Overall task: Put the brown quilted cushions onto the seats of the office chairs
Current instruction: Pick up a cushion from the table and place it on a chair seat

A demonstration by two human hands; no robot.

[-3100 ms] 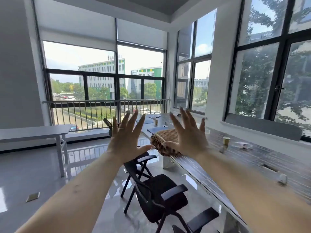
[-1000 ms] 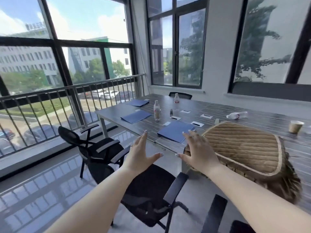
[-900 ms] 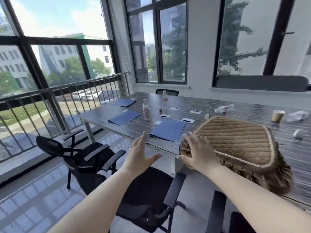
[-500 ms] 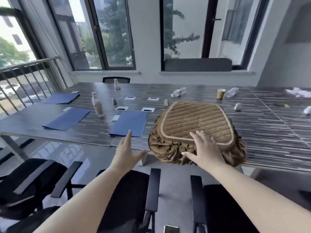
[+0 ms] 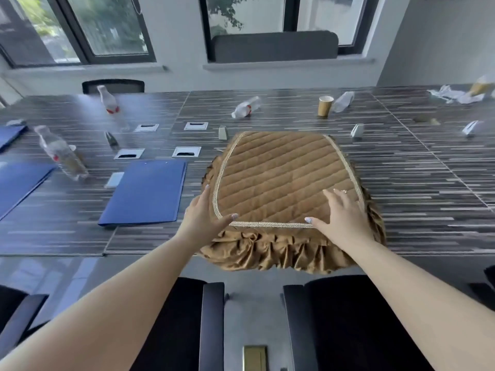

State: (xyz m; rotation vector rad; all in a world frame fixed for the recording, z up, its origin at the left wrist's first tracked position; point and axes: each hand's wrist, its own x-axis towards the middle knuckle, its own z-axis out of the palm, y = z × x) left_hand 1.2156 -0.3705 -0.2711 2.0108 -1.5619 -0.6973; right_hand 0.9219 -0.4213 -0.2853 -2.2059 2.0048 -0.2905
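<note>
striped dark table (image 5: 417, 183) fills the view | blue folder (image 5: 146, 192) lies flat near its front edge | clear bottle (image 5: 62, 156) stands left of the folder | another bottle (image 5: 246, 107) lies on its side farther back | paper cup (image 5: 325, 106) stands upright beyond

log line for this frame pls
stage: pickup | cushion: on table, front frill past edge | left hand: on its left corner | right hand: flat on top | chairs: bare

Single head view, wide-angle, looks forward and down across table (image 5: 401, 183) toward windows (image 5: 112, 25) at frame top. Close range: forearms enter from bottom corners. Frame edges blurred, perhaps motion.
</note>
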